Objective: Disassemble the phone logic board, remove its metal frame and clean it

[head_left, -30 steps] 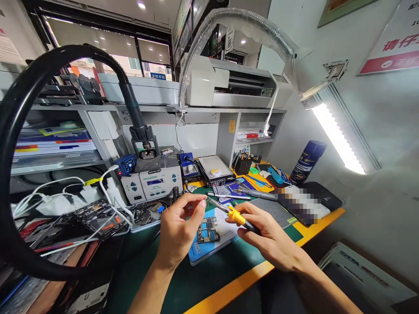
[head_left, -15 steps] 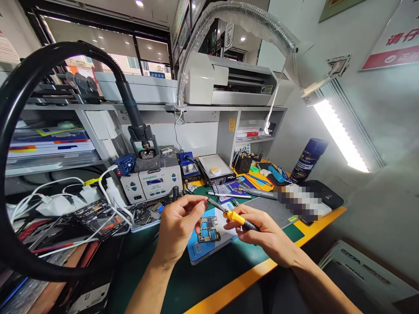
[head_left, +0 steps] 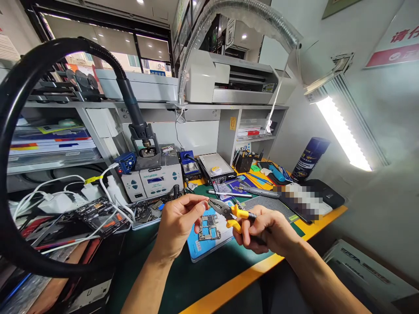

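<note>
My right hand (head_left: 266,231) is wrapped round the yellow and black handles of a pair of pliers (head_left: 225,210). The plier jaws point left and reach the fingertips of my left hand (head_left: 183,222). Thumb and forefinger of that hand are pinched together on something too small to make out. Below the jaws a phone circuit board (head_left: 209,229) with several chips lies on a blue and white box (head_left: 196,249). The box rests on the green mat (head_left: 147,270).
A hot air station (head_left: 157,179) stands behind my left hand, its black hose (head_left: 8,174) looping round the left side. Loose boards fill a tray (head_left: 145,223). To the right are a perforated grey mat (head_left: 262,204), a spray can (head_left: 309,159) and a bright lamp (head_left: 343,133).
My right hand has turned the pliers, so both handles and the broad side of the jaws now show. The left hand keeps its pinch in nearly the same place.
</note>
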`<state>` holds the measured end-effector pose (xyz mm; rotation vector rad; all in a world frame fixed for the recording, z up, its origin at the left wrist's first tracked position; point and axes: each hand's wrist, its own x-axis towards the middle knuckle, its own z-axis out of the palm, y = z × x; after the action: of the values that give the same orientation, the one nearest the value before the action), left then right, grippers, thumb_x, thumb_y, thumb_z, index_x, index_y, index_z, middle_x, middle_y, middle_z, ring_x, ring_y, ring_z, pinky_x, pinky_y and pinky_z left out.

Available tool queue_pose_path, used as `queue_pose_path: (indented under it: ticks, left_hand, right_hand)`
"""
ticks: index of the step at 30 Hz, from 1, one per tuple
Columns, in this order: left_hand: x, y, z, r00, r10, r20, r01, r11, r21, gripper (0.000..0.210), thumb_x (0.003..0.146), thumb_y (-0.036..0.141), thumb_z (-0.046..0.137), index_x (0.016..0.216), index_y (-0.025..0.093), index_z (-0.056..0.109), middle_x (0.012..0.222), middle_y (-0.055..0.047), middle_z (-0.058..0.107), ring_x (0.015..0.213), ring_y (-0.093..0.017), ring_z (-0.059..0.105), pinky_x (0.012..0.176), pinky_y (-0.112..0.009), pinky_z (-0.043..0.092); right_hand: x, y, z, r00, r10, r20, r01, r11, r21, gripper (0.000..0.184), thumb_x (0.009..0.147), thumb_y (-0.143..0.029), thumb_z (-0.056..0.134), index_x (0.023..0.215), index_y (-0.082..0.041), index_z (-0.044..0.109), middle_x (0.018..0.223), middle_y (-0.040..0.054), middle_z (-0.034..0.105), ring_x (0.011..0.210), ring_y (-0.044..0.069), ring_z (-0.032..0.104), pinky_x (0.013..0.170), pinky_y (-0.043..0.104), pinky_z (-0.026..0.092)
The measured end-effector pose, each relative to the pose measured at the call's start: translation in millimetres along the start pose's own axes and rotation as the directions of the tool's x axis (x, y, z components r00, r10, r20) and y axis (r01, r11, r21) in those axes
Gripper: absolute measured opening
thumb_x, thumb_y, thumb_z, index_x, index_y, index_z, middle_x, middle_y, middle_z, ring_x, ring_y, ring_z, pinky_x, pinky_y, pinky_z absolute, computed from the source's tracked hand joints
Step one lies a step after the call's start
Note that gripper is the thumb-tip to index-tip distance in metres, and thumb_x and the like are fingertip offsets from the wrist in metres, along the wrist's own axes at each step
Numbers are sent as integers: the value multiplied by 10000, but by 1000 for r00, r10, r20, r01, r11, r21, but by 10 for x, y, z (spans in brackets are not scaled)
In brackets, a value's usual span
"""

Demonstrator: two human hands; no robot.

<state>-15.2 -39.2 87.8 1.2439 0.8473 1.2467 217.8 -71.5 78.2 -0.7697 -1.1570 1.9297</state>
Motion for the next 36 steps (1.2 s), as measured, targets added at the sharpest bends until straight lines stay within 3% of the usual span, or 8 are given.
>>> queue_pose_path:
  ticks: [4,11,16,20,22,25,31,36]
  left_hand:
    - [1,6,-13,999,-14,32,14,1000,27,240,759,369,810,864,153,799,644,-26,634,501,-120,510,416,-227,419]
    - [2,15,-32,996,-81,39,80,996,24,279,740,394,828,876,151,801,603,-5,588,493,-110,498,406,-210,387]
    - [37,19,-34,991,-132,23,133,991,-22,282,727,383,829,860,138,789,552,14,551,455,-87,458,398,-197,364]
    - [61,-11,-25,988,-154,-13,153,987,-51,270,728,361,826,863,133,780,587,8,584,439,-68,448,392,-190,344]
    - [68,-28,-18,986,-163,-38,160,985,-65,274,719,350,828,873,128,780,643,-9,618,462,-70,464,392,-188,345]
    - [73,-37,-2,981,-186,-62,181,980,-81,284,705,335,826,878,114,779,685,-25,637,487,-76,478,391,-188,353]
    - [70,-19,20,968,-234,-92,227,971,-77,301,714,338,816,892,100,773,605,2,590,456,-73,459,380,-181,347]
    - [76,-59,12,972,-223,-67,221,974,-45,293,715,333,816,887,100,777,583,1,585,463,-83,457,379,-189,348]
  right_hand:
    - [18,-21,-131,978,154,140,-178,968,176,204,595,-264,571,645,-93,672,683,121,647,395,87,402,307,172,131]
    - [86,8,-262,896,281,344,-385,877,286,171,697,-318,525,615,-171,493,516,-23,447,329,40,172,245,135,35]
    - [28,-4,-141,955,175,240,-245,921,304,242,645,-260,550,762,-102,689,826,155,736,462,124,541,320,183,304]
    - [-54,-55,-4,998,-10,-58,-1,983,-185,384,593,-181,557,877,-77,794,887,142,762,721,233,674,543,280,480]
    - [-98,-86,74,970,-150,-194,21,840,-542,354,657,-148,579,940,-150,792,965,81,744,865,230,655,704,303,505]
    - [-150,-83,183,910,-365,-197,8,489,-872,278,811,-136,558,1005,-209,743,1151,67,674,1053,245,611,925,359,476]
    - [-146,72,232,843,-537,-11,9,35,-999,337,891,-76,504,1151,-220,663,1287,116,580,1103,261,583,955,422,503]
    - [-99,101,199,816,-572,83,1,-141,-990,448,846,-39,521,1243,-194,656,1269,141,576,1102,284,585,955,453,525]
